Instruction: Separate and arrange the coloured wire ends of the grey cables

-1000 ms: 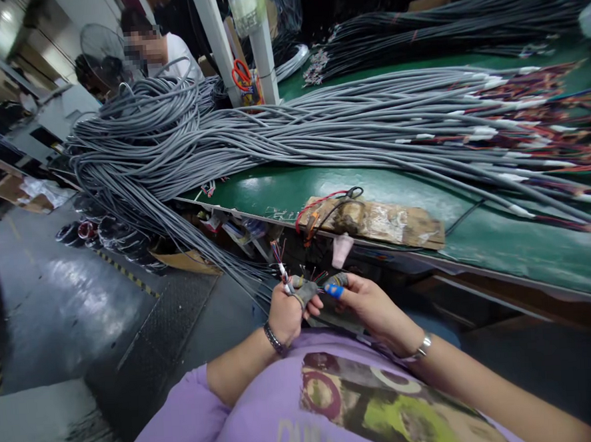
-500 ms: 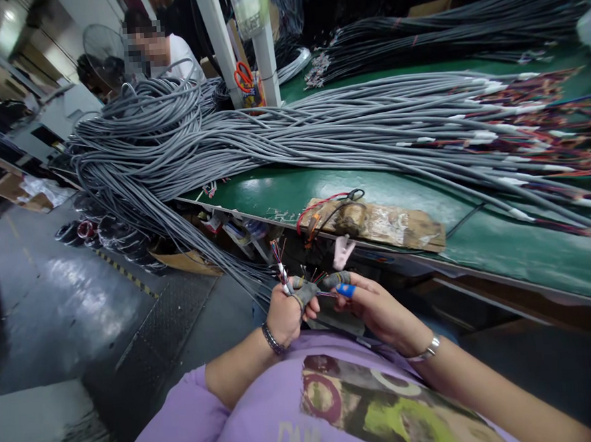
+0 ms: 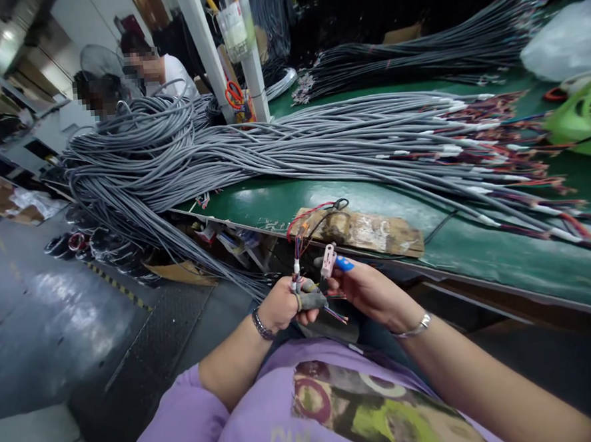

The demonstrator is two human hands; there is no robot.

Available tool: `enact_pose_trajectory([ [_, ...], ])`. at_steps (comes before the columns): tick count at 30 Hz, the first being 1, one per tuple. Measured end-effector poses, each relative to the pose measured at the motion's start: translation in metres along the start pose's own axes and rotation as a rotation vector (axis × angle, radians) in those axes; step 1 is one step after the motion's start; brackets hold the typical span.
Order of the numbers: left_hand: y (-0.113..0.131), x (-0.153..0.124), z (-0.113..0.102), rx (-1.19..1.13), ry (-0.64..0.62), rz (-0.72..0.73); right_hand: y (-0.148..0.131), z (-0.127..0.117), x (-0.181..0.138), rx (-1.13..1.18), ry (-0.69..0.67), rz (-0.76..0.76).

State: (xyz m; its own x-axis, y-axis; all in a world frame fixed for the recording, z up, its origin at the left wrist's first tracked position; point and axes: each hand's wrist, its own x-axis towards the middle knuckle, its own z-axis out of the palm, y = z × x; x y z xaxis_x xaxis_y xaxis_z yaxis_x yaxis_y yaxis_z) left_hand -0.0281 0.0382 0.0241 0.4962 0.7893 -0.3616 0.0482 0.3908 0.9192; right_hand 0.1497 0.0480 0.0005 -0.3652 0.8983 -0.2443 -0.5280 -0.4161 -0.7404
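My left hand [image 3: 291, 302], with grey finger covers, is closed round the end of a grey cable. Thin coloured wires [image 3: 297, 251] rise from a white wrap [image 3: 296, 267] above the fist, and more wires [image 3: 337, 314] stick out to its right. My right hand [image 3: 367, 286] has blue tape on the thumb and pinches a pale pink clothespin [image 3: 328, 260] at the bench's front edge. The clothespin's legs are pressed together; its jaws are hidden. Just behind it lies a worn wooden board [image 3: 381, 232] with red and black leads on it.
Long grey cables [image 3: 271, 142] with stripped ends cover much of the green bench [image 3: 499, 268]. Behind them lie black cables [image 3: 390, 58]. A green basket [image 3: 584, 116] and a white plastic bag [image 3: 565, 44] sit at the right. Orange scissors [image 3: 234, 95] hang by a post. People are beyond.
My right hand has left the wires by my left hand and moved up onto the clothespin, whose spread legs are now squeezed together. The view has turned slightly right.
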Motion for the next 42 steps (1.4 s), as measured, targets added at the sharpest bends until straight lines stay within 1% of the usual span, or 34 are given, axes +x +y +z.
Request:
enact_pose_trajectory([
  [2, 0.004, 0.002, 0.0, 0.007, -0.025, -0.006, -0.001, 0.004, 0.0, -0.054, 0.032, -0.041],
  [6, 0.009, 0.005, -0.002, 0.011, -0.059, 0.001, 0.005, 0.003, 0.002, -0.221, 0.223, -0.221],
  [8, 0.009, 0.007, -0.003, 0.011, -0.068, 0.007, 0.009, 0.002, 0.005, -0.271, 0.267, -0.261],
  [10, 0.009, 0.009, -0.003, 0.01, -0.07, 0.008, 0.01, 0.002, 0.007, -0.218, 0.214, -0.208],
  [12, 0.008, 0.011, -0.003, 0.011, -0.066, -0.003, 0.009, 0.003, 0.01, -0.099, 0.127, -0.117],
  [14, 0.006, 0.013, -0.003, 0.016, -0.06, -0.022, 0.009, 0.004, 0.013, 0.007, 0.086, -0.056],
  [16, 0.005, 0.014, -0.002, 0.019, -0.058, -0.036, 0.009, 0.005, 0.015, 0.054, 0.088, -0.046],
  [22, 0.004, 0.015, -0.002, 0.02, -0.082, -0.023, 0.01, 0.008, 0.019, 0.108, 0.145, -0.091],
  [25, 0.002, 0.015, -0.001, 0.029, -0.091, -0.031, 0.01, 0.01, 0.018, 0.133, 0.149, -0.083],
  [28, 0.002, 0.015, -0.001, 0.033, -0.09, -0.031, 0.01, 0.009, 0.016, 0.167, 0.144, -0.047],
  [31, 0.004, 0.014, -0.001, 0.035, -0.076, -0.033, 0.009, 0.008, 0.014, 0.15, 0.125, -0.03],
  [36, 0.006, 0.003, 0.001, 0.051, -0.065, -0.022, 0.005, 0.007, 0.009, 0.123, 0.094, 0.007],
  [39, 0.002, -0.006, 0.007, 0.032, -0.018, -0.024, 0.003, 0.008, 0.006, 0.122, 0.094, 0.016],
  [42, -0.004, -0.012, 0.014, -0.002, 0.094, -0.009, 0.002, 0.01, 0.003, 0.069, 0.096, -0.015],
])
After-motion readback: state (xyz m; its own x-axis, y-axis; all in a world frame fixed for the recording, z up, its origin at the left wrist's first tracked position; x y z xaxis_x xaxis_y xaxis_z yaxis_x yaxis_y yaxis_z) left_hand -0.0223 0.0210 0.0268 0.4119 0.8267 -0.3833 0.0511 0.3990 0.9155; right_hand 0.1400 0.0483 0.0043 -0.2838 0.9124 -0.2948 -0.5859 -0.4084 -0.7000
